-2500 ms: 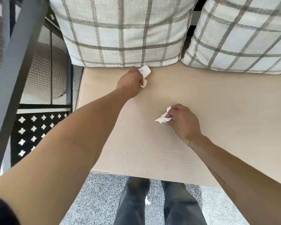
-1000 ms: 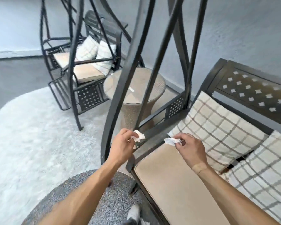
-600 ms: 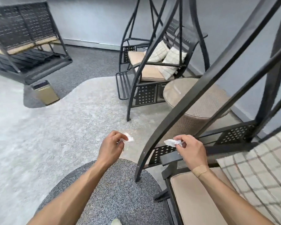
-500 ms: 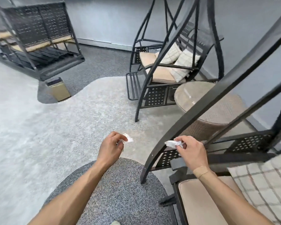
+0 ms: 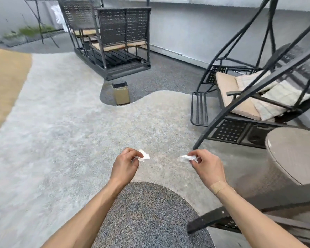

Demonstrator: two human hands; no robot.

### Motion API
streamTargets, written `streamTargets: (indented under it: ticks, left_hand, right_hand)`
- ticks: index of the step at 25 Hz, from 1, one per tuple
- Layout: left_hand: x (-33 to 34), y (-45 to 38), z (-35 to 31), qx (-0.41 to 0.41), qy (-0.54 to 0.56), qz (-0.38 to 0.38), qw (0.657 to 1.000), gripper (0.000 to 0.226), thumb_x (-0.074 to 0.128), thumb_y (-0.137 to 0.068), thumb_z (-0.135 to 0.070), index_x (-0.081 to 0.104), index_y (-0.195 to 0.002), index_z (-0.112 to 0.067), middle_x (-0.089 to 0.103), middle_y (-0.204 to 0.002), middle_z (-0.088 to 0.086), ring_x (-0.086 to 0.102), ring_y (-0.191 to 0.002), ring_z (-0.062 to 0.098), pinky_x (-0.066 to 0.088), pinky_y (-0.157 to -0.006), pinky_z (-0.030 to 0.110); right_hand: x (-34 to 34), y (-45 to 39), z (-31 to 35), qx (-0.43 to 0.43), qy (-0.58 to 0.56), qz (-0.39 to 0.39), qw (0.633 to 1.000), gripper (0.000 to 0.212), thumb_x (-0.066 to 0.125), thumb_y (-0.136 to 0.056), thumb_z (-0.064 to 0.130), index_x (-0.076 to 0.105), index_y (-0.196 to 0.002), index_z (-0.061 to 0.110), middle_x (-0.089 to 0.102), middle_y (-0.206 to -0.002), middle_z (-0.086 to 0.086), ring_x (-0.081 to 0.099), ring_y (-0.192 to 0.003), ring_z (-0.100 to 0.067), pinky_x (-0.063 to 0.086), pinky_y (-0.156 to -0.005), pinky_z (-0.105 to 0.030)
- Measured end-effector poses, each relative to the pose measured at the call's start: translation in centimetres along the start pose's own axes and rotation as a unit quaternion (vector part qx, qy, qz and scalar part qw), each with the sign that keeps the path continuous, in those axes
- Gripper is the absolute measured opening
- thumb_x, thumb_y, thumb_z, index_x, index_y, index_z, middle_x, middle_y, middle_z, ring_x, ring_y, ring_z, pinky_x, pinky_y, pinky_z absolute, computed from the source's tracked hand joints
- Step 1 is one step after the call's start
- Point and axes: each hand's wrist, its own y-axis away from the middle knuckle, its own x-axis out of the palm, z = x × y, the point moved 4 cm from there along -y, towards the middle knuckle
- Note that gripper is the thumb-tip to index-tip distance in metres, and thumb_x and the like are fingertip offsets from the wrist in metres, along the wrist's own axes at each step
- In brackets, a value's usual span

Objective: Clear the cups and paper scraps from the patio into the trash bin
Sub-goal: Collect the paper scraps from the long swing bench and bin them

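My left hand (image 5: pixel 124 165) pinches a crumpled white paper scrap (image 5: pixel 143 156) at its fingertips. My right hand (image 5: pixel 207 165) pinches a second white paper scrap (image 5: pixel 186 158). Both hands are held out in front of me at about waist height, roughly a hand's width apart. A small gold trash bin (image 5: pixel 121 93) with a dark open top stands on the floor well ahead of my hands, at the edge of the pale rug. No cups are in view.
A black metal swing seat (image 5: pixel 243 97) with beige cushions stands at right. A round wicker side table (image 5: pixel 293 154) is nearer at right. Another dark swing bench (image 5: pixel 115 40) stands behind the bin. A pale shaggy rug (image 5: pixel 61 131) covers the floor between.
I lifted both scraps off the seat cushion and turned left, away from the swing. The trash bin has shifted from the left of the view toward its middle.
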Motion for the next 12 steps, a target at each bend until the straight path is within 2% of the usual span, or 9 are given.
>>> streamTargets:
  ticks: [4, 12]
  left_hand:
    - [-4.0, -2.3, 3.5, -0.02, 0.005, -0.037, 0.999, 0.023, 0.059, -0.087, -0.005, 0.072, -0.09, -0.024, 0.058, -0.096, -0.014, 0.06, -0.081, 0.007, 0.052, -0.073, 0.036]
    - [-7.2, -7.5, 8.9, -0.071, 0.031, -0.075, 0.994, 0.022, 0.062, -0.087, -0.011, 0.071, -0.089, -0.03, 0.057, -0.096, -0.018, 0.058, -0.083, 0.003, 0.051, -0.073, 0.036]
  right_hand:
    - [3.5, -4.0, 4.1, -0.028, -0.001, 0.033, 0.999, 0.017, 0.074, -0.079, 0.018, 0.07, -0.092, 0.028, 0.064, -0.082, 0.012, 0.056, -0.072, -0.006, 0.048, -0.068, -0.026]
    - [9.3, -12.7, 8.1, -0.067, 0.006, 0.083, 0.994, 0.016, 0.069, -0.081, 0.02, 0.069, -0.091, 0.032, 0.063, -0.08, 0.011, 0.055, -0.071, -0.007, 0.037, -0.059, -0.021]
